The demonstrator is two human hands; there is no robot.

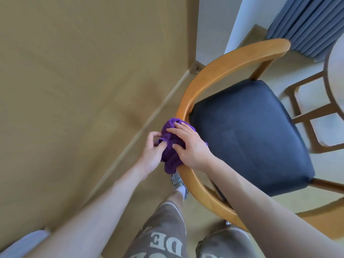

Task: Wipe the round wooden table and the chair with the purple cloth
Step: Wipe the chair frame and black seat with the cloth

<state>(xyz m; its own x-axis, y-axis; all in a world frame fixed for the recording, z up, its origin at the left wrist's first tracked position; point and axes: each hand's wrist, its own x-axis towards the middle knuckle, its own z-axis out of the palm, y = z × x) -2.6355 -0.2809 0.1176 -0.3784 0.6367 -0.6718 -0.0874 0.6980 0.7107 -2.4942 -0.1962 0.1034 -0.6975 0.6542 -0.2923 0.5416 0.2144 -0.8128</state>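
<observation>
A tan wall [74, 71] meets the pale floor [307, 73] along a baseboard [149, 120]. A grey pleated curtain [307, 25] hangs in the far corner. The person wears printed grey shorts [163, 231] and a sneaker [177, 180].

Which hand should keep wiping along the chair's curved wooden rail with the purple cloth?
Probably the right hand: it lies flat on the purple cloth, pressing it onto the curved wooden rail. The left hand only pinches the cloth's outer edge, off the rail.

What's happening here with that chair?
A person is wiping the curved wooden backrest of a chair with a bunched purple cloth. The right hand presses the cloth onto the rail, while the left hand pinches its hanging edge. The dark seat cushion is untouched, and the round table sits at the frame's right edge.
</observation>
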